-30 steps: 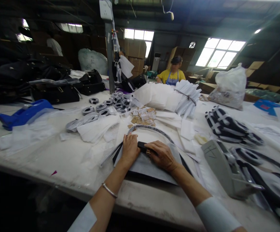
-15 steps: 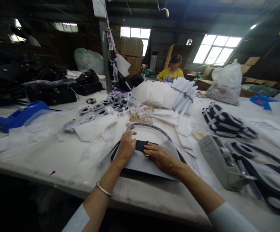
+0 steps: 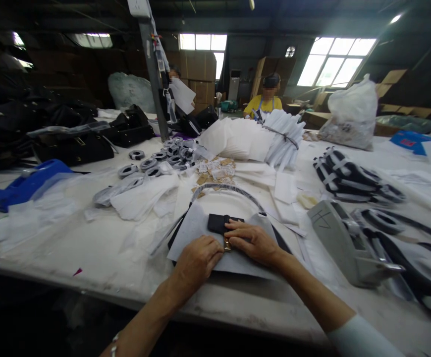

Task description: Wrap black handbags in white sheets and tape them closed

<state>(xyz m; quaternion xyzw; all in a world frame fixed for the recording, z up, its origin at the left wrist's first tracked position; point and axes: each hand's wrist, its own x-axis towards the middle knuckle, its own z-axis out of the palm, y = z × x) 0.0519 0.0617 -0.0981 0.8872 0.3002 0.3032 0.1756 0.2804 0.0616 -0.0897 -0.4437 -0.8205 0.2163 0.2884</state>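
A black handbag (image 3: 285, 240) lies flat before me at the table's front edge, its wrapped handle (image 3: 230, 187) arching away from me. Pale tissue paper (image 3: 190, 227) covers most of its front. On top of the paper sits a dark strap tab (image 3: 216, 223) with a gold clasp (image 3: 227, 244) below it. My right hand (image 3: 254, 242) rests on the tab and the clasp's right side, fingers stretched out. The fingers of my left hand (image 3: 199, 258) are pinched together at the clasp's lower left; whatever is between them is hidden.
A grey tape dispenser (image 3: 344, 248) stands right of the bag, a blue one (image 3: 26, 183) at far left. Wrapped strap coils (image 3: 156, 163), paper tags (image 3: 215, 171) and white sheets (image 3: 238, 141) lie beyond. Bundled black straps (image 3: 352, 178) are at right. A person in yellow (image 3: 263, 103) sits opposite.
My left hand has come down from beside the handle to the clasp, and its fingers have closed. The right hand stays on the tab, and more of the clasp shows.
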